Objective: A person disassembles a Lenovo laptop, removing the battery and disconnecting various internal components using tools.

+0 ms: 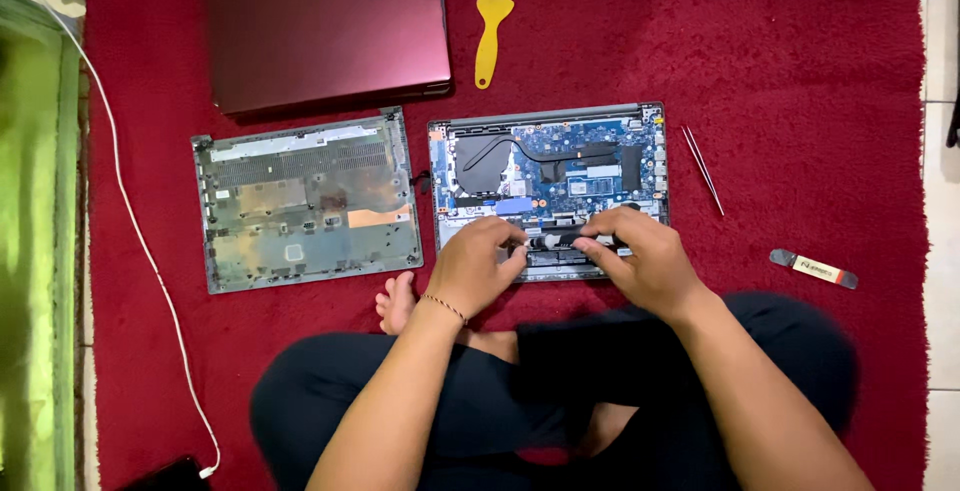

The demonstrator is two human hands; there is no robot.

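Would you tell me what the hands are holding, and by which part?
Both hands, left hand and right hand, grip a dark narrow part inside the opened laptop, one at each end.

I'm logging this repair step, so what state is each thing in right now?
Opened laptop: bottom cover off, board and heat pipe exposed.
Bottom cover: removed, lying inner side up beside the laptop.
Red laptop: closed.
Yellow pry tool: lying unused on the carpet.
Tweezers: lying unused.
Left hand: fingers pressed on the laptop's lower edge.
Right hand: fingers on the same dark part.
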